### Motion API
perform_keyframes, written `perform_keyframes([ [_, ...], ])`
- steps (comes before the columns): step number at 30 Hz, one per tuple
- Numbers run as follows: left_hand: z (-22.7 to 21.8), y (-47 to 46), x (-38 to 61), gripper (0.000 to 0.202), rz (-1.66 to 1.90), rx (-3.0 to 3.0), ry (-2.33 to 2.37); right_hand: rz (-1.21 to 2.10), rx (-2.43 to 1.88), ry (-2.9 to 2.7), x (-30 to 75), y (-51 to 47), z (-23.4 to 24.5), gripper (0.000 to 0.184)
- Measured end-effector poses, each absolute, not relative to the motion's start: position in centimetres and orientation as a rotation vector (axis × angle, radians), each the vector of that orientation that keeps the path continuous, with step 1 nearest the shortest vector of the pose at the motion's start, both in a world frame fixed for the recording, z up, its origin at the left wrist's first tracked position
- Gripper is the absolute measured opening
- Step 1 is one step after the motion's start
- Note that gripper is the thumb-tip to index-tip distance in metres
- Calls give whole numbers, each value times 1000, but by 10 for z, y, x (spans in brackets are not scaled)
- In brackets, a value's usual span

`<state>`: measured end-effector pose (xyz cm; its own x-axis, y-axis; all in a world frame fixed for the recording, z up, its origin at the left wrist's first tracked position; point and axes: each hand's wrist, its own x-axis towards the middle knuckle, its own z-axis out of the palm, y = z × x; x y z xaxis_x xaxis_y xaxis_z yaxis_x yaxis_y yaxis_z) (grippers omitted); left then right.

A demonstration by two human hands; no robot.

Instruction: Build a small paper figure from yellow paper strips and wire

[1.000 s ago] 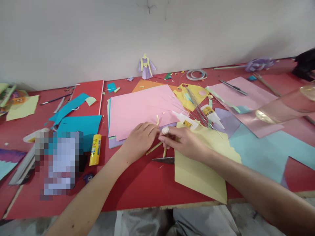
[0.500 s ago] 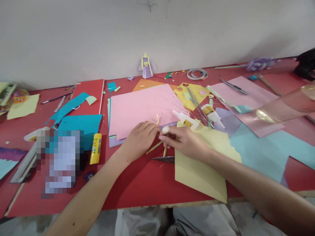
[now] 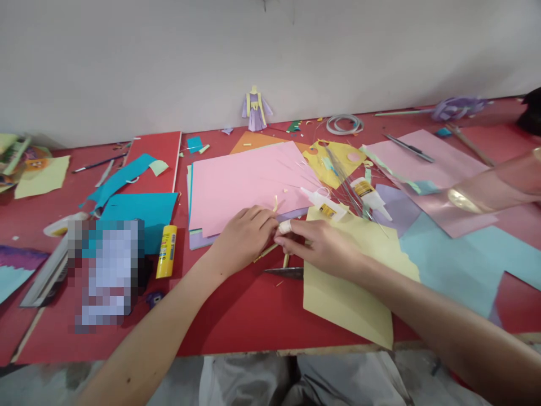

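My left hand (image 3: 248, 234) is closed, its fingertips bent down over the front edge of the pink paper (image 3: 245, 180). A narrow pale yellow paper strip (image 3: 275, 202) pokes up at those fingertips. My right hand (image 3: 323, 241) pinches close against the left one, a white wrap round its index finger; whatever lies between the fingers is hidden. Below the hands are a thin yellowish strip (image 3: 265, 254) and a short one (image 3: 286, 260). The dark pointed blade (image 3: 285, 273) of a tool comes out from under a pale yellow sheet (image 3: 349, 293), beneath my right wrist.
Two white glue bottles (image 3: 329, 210) and thin wires (image 3: 344, 175) lie beyond my right hand. A yellow glue stick (image 3: 166, 251) stands left of my left forearm. A paper dress figure (image 3: 255, 111) leans on the wall. At right lie a craft knife (image 3: 409, 148) and a clear tube (image 3: 499, 189).
The whole view has shifted slightly, with things appearing a little further right. Both hands stay together in the same place, with hardly any finger movement.
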<state>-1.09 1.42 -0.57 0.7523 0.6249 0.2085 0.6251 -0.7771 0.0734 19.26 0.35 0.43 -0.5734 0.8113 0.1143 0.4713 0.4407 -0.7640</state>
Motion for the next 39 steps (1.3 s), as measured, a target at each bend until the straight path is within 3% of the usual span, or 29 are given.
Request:
perform_keyframes([
  [10,-8,14,-11,18,-355,-2934,-1053,1136,-1091,-2070,193,5,5,23],
  [39,-5,14,-11,21,-271,-2942,-1064,1121,-1091,-2139,193,6,7,20],
])
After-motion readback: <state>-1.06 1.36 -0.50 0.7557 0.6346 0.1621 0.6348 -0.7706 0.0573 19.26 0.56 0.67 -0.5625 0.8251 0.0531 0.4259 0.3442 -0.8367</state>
